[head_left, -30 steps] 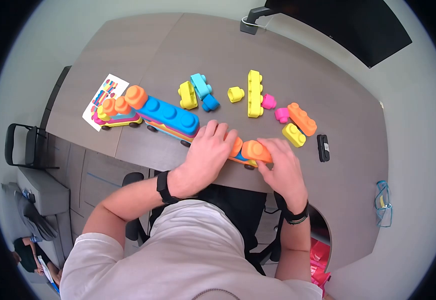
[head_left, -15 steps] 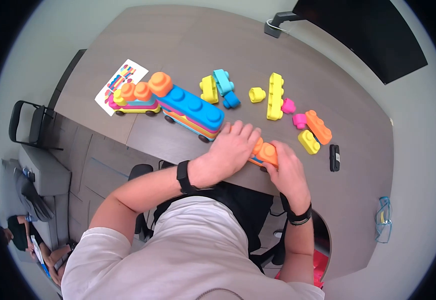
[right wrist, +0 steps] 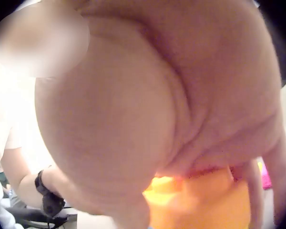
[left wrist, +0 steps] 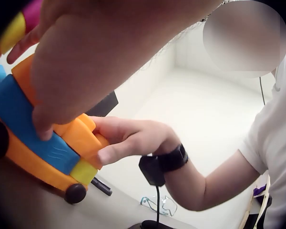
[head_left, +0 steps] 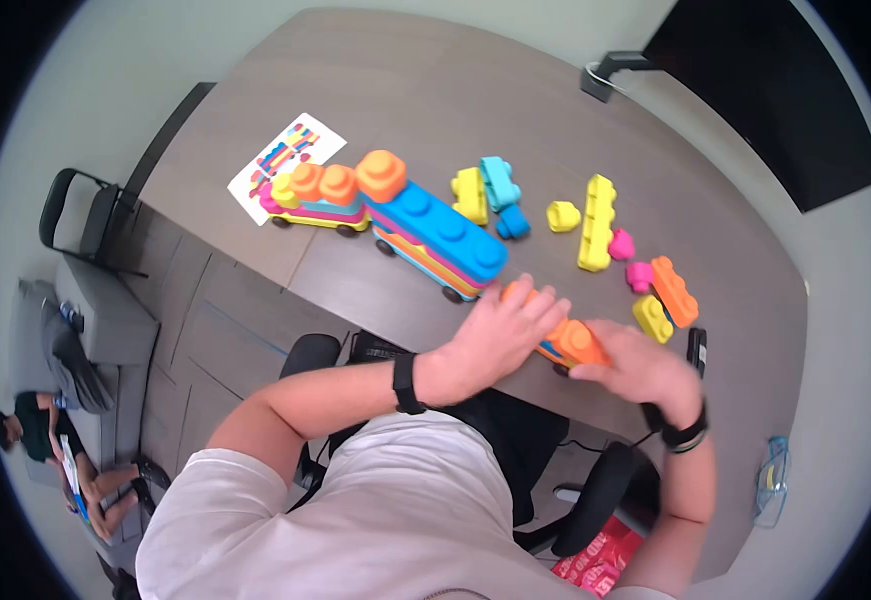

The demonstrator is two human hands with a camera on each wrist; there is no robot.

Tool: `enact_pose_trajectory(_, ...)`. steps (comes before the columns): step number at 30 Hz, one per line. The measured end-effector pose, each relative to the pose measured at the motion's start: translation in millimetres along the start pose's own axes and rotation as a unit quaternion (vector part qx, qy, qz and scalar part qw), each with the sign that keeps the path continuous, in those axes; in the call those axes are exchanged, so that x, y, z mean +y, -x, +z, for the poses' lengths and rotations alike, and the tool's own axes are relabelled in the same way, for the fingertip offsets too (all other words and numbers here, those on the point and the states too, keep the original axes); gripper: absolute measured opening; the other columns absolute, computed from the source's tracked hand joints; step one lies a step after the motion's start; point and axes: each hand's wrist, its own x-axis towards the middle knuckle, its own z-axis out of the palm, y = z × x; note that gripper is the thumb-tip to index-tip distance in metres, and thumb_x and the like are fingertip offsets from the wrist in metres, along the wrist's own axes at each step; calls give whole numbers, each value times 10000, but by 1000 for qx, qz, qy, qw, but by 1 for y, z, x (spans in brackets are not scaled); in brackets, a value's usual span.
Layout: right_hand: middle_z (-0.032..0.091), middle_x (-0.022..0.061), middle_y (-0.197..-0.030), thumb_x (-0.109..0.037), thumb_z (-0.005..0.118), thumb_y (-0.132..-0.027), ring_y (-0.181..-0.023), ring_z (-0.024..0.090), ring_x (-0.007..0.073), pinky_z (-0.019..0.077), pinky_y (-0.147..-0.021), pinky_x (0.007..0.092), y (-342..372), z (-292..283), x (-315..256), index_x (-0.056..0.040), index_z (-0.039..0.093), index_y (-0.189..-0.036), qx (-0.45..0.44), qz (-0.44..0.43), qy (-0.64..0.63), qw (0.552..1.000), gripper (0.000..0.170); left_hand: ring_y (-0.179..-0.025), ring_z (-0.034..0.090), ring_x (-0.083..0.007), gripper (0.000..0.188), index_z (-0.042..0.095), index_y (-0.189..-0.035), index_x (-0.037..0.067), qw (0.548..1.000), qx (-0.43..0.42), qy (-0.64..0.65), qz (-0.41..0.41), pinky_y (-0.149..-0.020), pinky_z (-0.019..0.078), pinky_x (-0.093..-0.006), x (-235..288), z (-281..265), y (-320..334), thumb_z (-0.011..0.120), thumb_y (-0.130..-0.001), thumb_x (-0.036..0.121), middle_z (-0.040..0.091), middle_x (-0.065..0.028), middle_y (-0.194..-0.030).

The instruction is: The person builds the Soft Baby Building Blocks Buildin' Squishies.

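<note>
A small toy wagon built of chunky blocks sits near the table's front edge, with an orange wheeled base (left wrist: 36, 168), a blue block (left wrist: 35, 126) above it and orange blocks on top. My left hand (head_left: 504, 335) grips the wagon from above, its thumb against the blue block. At the wagon's right end, my right hand (head_left: 646, 368) pinches an orange block (head_left: 578, 342) between thumb and fingers. Left of my hands stands a taller wagon topped by a long blue block (head_left: 446, 235). Beyond it is another with a yellow-and-pink wheeled base (head_left: 326, 220).
A printed picture sheet (head_left: 321, 140) lies behind the far-left wagon. Loose blocks lie across the table, among them a long yellow one (head_left: 598, 225), a turquoise one (head_left: 499, 182) and an orange one (head_left: 675, 292). A black case (head_left: 697, 350) is behind my right hand; glasses (head_left: 773, 480) lie farther right.
The head view has turned, so the table and blocks appear farther right. My right wrist and elbow have swung outward to the right. Both hands stay on the same small wagon.
</note>
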Motion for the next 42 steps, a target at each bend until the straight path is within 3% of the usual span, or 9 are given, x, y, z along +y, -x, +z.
enact_pose_trajectory(5,724,245,-1295,-349,730,-1059,-1175,711,445,579,-981,538,-76,-71,-12,-18,646,-1406,24,-7,-5,1000,487,-1312,572,-322,611,568,-1553,139,1000,7,-8,2,-876,570,-437,1,1,1,702,-964,226,598,-94,-1405)
enact_pose_trajectory(7,728,221,-1242,-276,716,-1056,-1145,725,437,585,-952,541,-111,-69,-24,-53,644,-1419,166,-80,131,974,432,-1308,574,-323,617,569,-1560,139,1000,6,-2,-2,-884,570,-440,2,2,0,704,-965,229,598,-95,-1404)
enact_pose_trajectory(10,747,212,-1192,-223,735,-1032,-1113,728,440,590,-963,535,-169,-57,-29,-92,597,-1519,177,-186,114,960,523,-1305,576,-327,625,574,-1567,139,1000,8,4,-1,-898,571,-449,0,2,2,707,-964,235,599,-97,-1401)
enact_pose_trajectory(17,770,132,-839,-317,662,-1065,-727,782,365,633,-637,486,-240,-7,-38,-133,581,-1505,149,-159,305,927,484,-1304,569,-332,627,586,-1560,127,1000,16,16,-5,-916,568,-468,-1,4,1,712,-955,237,605,-98,-1388)
enact_pose_trajectory(21,773,152,-845,-313,700,-1042,-741,784,372,629,-649,500,-240,-8,-40,-145,597,-1452,101,-128,349,923,455,-1304,567,-331,648,581,-1569,122,1000,16,14,-15,-921,565,-461,2,4,1,715,-944,231,606,-99,-1382)
enact_pose_trajectory(26,787,202,-928,-291,795,-954,-780,756,445,596,-692,546,-162,-41,-37,-187,613,-1399,271,-159,70,947,492,-1343,554,-346,758,519,-1648,103,998,20,31,-52,-961,558,-465,4,1,-4,722,-925,207,569,-118,-1535)
enact_pose_trajectory(30,731,119,-791,-155,708,-923,-635,738,262,591,-656,445,-81,-61,-22,-169,662,-1381,309,-41,-111,944,460,-1491,470,-438,919,429,-1699,38,984,6,170,-55,-1126,503,-510,2,-55,-7,822,-871,115,398,-208,-1741)
enact_pose_trajectory(35,644,47,-1308,-5,571,-862,-1186,634,123,523,-975,276,-2,-37,-23,-13,534,-1494,210,-99,-380,895,633,-1535,432,-471,987,453,-1683,55,954,79,285,-48,-1243,419,-541,-8,-104,-12,906,-806,85,383,-218,-1756)
enact_pose_trajectory(42,671,41,-947,-176,740,-968,-732,603,156,484,-666,345,24,-17,-54,-36,550,-1471,150,-28,-290,945,555,-1285,609,-341,679,697,-1470,101,949,88,302,22,-1091,453,-496,-23,-104,-16,786,-815,-55,676,-90,-1469)
